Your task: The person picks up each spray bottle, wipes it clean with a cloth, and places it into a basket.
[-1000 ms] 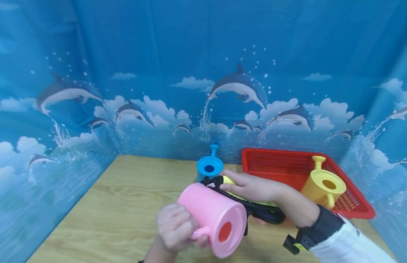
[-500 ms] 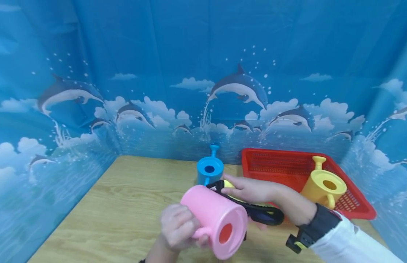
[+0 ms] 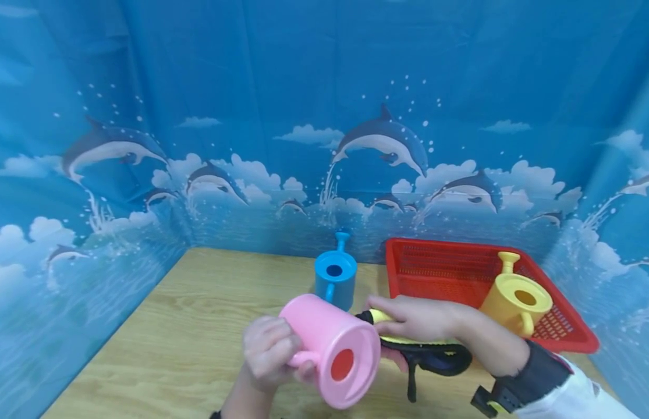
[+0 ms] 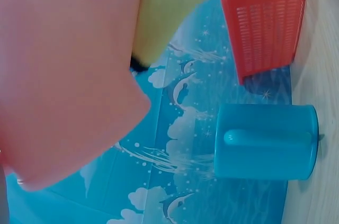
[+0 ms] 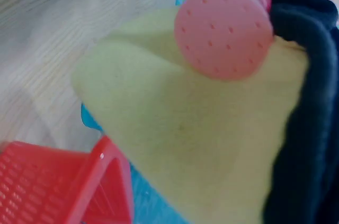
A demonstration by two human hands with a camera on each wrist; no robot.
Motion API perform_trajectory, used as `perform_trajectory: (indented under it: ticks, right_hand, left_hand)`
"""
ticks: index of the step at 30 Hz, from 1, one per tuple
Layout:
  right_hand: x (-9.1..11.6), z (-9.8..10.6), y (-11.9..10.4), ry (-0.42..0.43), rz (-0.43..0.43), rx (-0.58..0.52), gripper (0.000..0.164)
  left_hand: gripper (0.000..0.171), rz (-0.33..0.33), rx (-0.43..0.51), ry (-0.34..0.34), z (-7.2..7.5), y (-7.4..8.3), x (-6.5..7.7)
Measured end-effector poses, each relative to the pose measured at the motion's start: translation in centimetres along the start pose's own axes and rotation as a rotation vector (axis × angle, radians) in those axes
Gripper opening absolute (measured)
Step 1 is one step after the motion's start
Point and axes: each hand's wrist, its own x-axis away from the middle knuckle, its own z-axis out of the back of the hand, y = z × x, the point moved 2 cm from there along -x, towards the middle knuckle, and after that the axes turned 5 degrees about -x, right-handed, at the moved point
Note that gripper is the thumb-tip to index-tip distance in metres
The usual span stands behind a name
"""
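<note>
My left hand (image 3: pixel 269 351) grips the handle of a pink watering can (image 3: pixel 316 326), tilted with its holed end toward me. Beside the can, my right hand (image 3: pixel 415 317) holds a soft yellow cloth item (image 3: pixel 380 316) with black edging and a dangling black strap. In the right wrist view the yellow cloth (image 5: pixel 175 107) spreads wide, and the can's pink sprinkler head (image 5: pixel 225 32) lies over it. Behind the pink can a blue watering can (image 3: pixel 337 285) stands upright on the table; the left wrist view shows the blue can (image 4: pixel 267 142) sideways.
A red plastic basket (image 3: pixel 389 256) stands at the back right of the wooden table (image 3: pixel 198 326). Inside its right end leans a yellow watering can (image 3: pixel 504 308). A blue dolphin-print sheet (image 3: pixel 282 87) encloses the back and sides.
My right hand and the yellow cloth have shifted right and toward me, uncovering more of the blue can. The pink can, in my left hand, has moved slightly left.
</note>
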Motion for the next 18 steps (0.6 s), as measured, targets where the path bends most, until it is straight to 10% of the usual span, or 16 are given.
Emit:
perform_trajectory:
  ticks: [11,18]
  right_hand:
    - [3.7,1.9,0.5,-0.038,-0.053,0.065,0.017]
    - [5.8,2.6,1.6,0.167,-0.059,0.027,0.027]
  left_hand:
    - [0.049,0.119,0.063,-0.011,0.2,-0.4,-0.3]
    - [0.049,0.201,0.062,-0.029,0.9,-0.9,1.1]
